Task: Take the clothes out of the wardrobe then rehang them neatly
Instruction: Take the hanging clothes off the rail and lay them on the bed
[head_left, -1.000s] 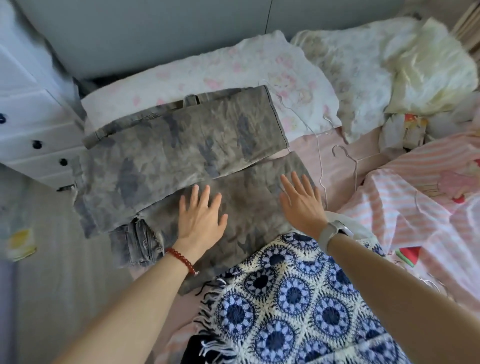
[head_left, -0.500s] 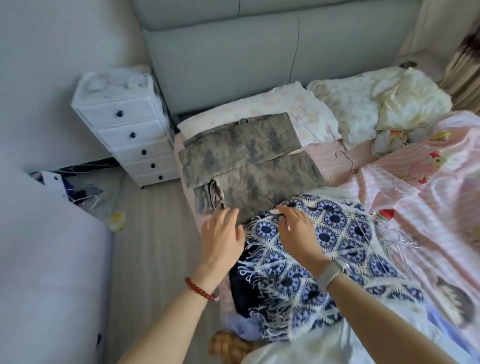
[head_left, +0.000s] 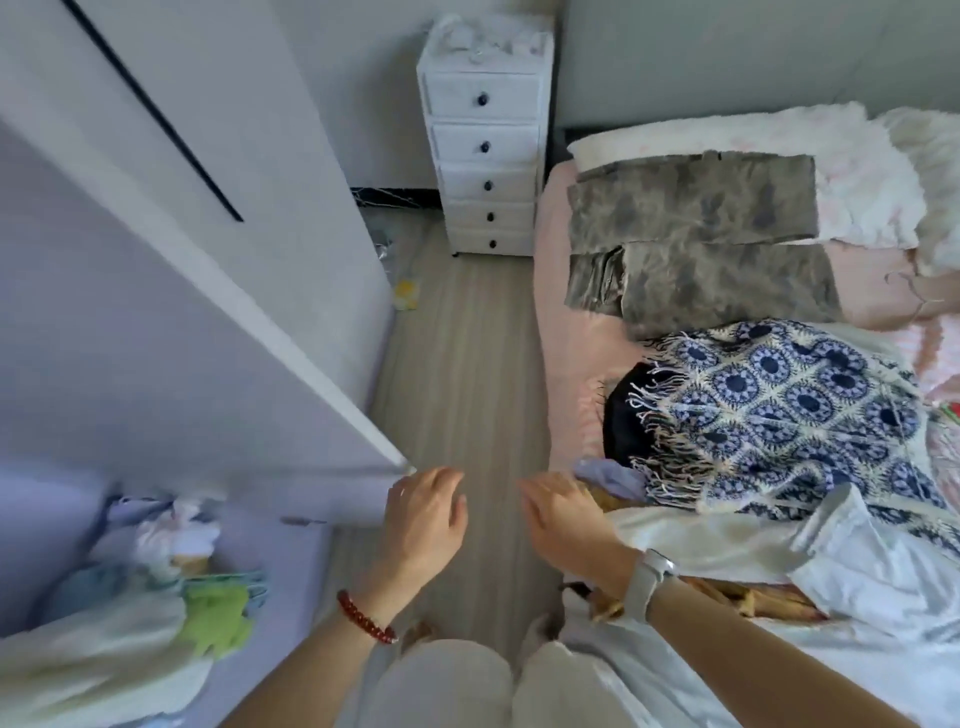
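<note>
Head view: I see both forearms stretched forward over the pale wood floor (head_left: 462, 364), beside the pink-sheeted bed (head_left: 563, 332). Left hand (head_left: 423, 514), red bead bracelet at the wrist, palm down, fingers loosely curled, holding nothing. Right hand (head_left: 563, 514), white watch on the wrist, fingers relaxed and extended at the bed's edge, gripping nothing. On the bed: folded grey camouflage trousers (head_left: 696, 234) toward the pillow end, blue-and-cream crochet fringed shawl (head_left: 779, 410) nearer me, over a black garment (head_left: 621, 415). White wardrobe door (head_left: 171, 291) stands across the floor from the bed.
</note>
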